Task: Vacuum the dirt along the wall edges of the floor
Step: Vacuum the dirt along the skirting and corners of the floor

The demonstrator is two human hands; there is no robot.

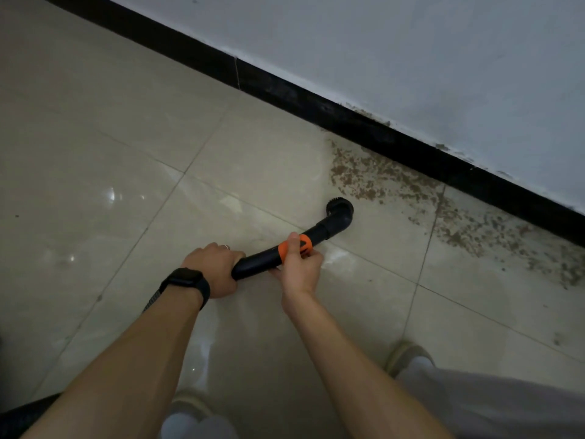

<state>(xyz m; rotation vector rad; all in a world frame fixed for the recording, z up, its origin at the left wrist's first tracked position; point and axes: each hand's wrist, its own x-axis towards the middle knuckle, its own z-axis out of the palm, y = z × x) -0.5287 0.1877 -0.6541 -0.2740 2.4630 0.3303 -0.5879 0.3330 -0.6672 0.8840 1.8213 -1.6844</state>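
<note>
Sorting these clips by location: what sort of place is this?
Likely an indoor room, by a wall: glossy tiled floor, black baseboard under a painted wall, dirt along the edge.

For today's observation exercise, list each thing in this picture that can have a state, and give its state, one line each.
Vacuum tube: held in both hands, nozzle end near the floor.
Nozzle: just short of the dirt.
Left hand: closed around the tube's rear end.
Right hand: gripping at the orange collar.
Dirt: scattered along the baseboard, not yet vacuumed.
Watch: worn on left wrist.
</note>
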